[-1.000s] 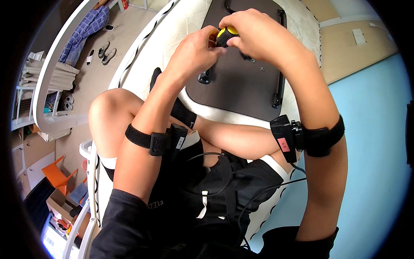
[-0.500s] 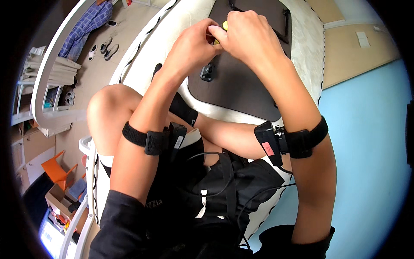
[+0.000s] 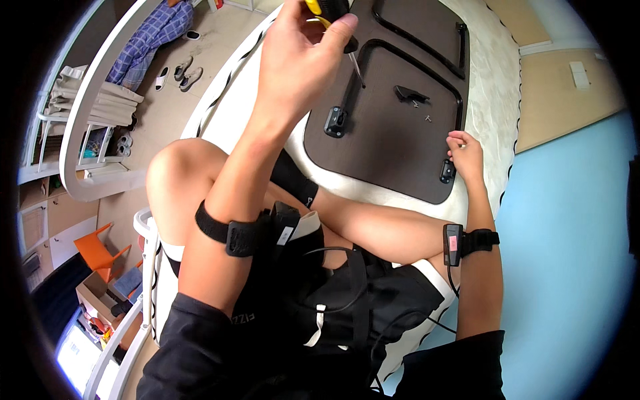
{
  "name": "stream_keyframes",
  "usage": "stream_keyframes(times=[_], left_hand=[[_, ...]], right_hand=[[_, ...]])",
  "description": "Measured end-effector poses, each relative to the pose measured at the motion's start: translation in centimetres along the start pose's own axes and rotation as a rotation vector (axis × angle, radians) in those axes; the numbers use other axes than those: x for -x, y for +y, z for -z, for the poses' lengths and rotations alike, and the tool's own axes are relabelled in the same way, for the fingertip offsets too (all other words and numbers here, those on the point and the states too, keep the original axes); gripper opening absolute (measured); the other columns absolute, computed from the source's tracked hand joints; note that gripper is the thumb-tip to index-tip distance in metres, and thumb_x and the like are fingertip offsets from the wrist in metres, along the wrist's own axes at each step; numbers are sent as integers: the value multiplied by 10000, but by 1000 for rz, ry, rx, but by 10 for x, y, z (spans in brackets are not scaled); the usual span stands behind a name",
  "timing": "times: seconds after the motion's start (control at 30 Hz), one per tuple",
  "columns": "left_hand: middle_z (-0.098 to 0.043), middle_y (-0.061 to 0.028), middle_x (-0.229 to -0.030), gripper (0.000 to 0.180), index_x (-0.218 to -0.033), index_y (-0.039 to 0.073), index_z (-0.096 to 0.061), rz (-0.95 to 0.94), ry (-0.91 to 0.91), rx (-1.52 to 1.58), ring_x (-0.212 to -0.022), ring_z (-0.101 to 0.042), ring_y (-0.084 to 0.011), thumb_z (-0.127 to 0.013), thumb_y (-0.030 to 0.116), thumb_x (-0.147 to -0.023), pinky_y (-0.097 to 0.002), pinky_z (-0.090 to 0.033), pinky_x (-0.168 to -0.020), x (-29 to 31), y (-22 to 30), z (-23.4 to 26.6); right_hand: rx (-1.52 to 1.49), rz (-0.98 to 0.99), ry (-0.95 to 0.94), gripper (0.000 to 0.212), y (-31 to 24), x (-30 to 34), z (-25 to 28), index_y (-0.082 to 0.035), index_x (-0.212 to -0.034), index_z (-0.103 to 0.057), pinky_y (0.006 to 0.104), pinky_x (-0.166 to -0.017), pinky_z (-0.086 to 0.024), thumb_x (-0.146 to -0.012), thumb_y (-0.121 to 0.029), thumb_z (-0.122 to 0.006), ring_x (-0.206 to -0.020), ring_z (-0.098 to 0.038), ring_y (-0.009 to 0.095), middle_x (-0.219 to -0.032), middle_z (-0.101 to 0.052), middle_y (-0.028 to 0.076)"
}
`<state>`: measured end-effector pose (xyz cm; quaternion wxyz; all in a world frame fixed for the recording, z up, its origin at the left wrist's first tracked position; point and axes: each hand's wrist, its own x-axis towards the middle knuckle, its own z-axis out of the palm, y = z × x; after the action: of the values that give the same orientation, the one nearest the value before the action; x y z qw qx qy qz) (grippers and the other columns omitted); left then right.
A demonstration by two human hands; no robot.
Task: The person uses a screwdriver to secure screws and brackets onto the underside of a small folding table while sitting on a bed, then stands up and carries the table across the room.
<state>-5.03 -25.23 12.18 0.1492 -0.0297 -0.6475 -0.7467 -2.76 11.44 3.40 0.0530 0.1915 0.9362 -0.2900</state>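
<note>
The person sits cross-legged on a pale bed [image 3: 489,87], with a dark brown board [image 3: 380,157] lying just past the shins; I read that board as a clock, its far edge at twelve. Up at ten o'clock, the left hand [image 3: 297,63] is wrapped around a yellow-and-black screwdriver [image 3: 351,45], whose thin shaft slants out toward five o'clock over the board; from here I can't tell whether its tip touches anything. The right hand [image 3: 469,157] is at four o'clock, by the board's edge, fingers curled narrow, and I can't make out whether something small sits between them. Just below it, at five o'clock, is a black bracket [image 3: 447,171], matched by a left bracket [image 3: 335,123] at eight. A bent black tube [image 3: 400,57] runs between the two, and a far tube [image 3: 419,38] lies beyond it toward twelve. Near the dial's centre rests a loose black part [image 3: 412,95], with small screws [image 3: 428,119] by its four o'clock side. Away at the room's ten o'clock, shoes [image 3: 191,79] stand on the floor near someone's checked trousers [image 3: 148,43].
</note>
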Motion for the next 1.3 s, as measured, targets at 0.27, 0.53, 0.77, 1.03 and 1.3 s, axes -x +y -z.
stream_keyframes(times=[0.27,0.53,0.77,1.03,1.3], left_hand=[[-599,-86,-1023,293,-1185,-37,-511,-32,1,115,-900,-604,-158,-607,21,-914,-305,-517,-811,-5,-14,-3],[-593,-81,-1017,305,-1196,-39,-507,-8,-45,62,-902,-596,-155,-619,39,-923,-303,-520,-794,-6,-14,-7],[-615,-73,-1010,263,-1159,-28,-544,81,-98,251,-925,-603,-156,-632,85,-939,-311,-511,-829,0,0,-5],[-626,-65,-1014,276,-1160,-18,-555,34,-124,311,-932,-596,-143,-637,137,-947,-300,-491,-845,9,-4,-4],[-688,-123,-1044,341,-1130,-5,-611,-96,-85,237,-968,-681,-197,-636,287,-956,-322,-502,-899,8,1,8]], right_hand=[[187,172,79,261,-20,-33,-40,-51,-996,-704,358,-752,-523,-839,-259,-722,-808,-690,270,-870,-725,111],[187,291,222,211,-9,-44,-59,-34,-920,-682,339,-716,-515,-855,-232,-714,-762,-682,227,-833,-709,96],[-572,360,-202,149,-86,34,-46,33,-1058,-596,252,-695,-531,-956,-76,-598,-843,-666,154,-937,-687,119],[-644,384,-202,218,-129,100,-37,71,-1095,-645,235,-719,-544,-894,-8,-669,-781,-655,112,-916,-691,107],[-730,444,-122,209,-133,109,-32,69,-1091,-653,205,-669,-514,-908,-32,-665,-786,-650,98,-915,-692,101]])
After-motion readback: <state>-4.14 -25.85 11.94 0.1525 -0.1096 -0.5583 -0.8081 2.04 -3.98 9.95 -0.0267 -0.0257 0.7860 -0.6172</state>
